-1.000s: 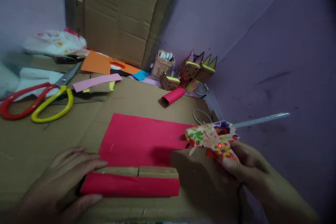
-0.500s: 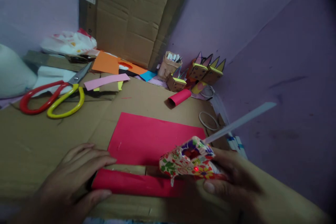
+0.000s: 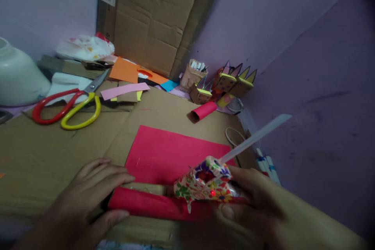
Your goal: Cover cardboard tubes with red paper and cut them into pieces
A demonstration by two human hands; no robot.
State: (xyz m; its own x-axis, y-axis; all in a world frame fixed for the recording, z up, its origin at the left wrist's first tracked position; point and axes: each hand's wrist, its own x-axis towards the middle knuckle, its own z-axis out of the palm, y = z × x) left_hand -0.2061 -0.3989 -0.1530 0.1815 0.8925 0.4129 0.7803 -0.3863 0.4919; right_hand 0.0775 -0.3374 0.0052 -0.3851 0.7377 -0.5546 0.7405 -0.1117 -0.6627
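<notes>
A red paper tube (image 3: 146, 204) lies across the cardboard near the front edge. My left hand (image 3: 96, 195) grips its left end, the thumb below and the fingers above. In my right hand (image 3: 252, 203) is a hot glue gun (image 3: 202, 181) with a flower pattern and a lit red light. A long translucent glue stick (image 3: 254, 138) juts from its back. The nozzle points down at the tube; I cannot tell whether it touches. Behind the tube a flat red paper sheet (image 3: 175, 152) rests on the cardboard, partly covered by the gun.
Large scissors (image 3: 80, 105) with red and yellow handles lie at the left, beside a pink paper strip (image 3: 125, 90). A short red tube (image 3: 204, 111) and a tape ring (image 3: 234, 136) are at the right. Behind stand a pen cup (image 3: 193, 76) and a leaning cardboard sheet (image 3: 146, 23).
My right hand has moved the glue gun a little left along the red paper tube. The left hand keeps its grip. The whole view has shifted slightly.
</notes>
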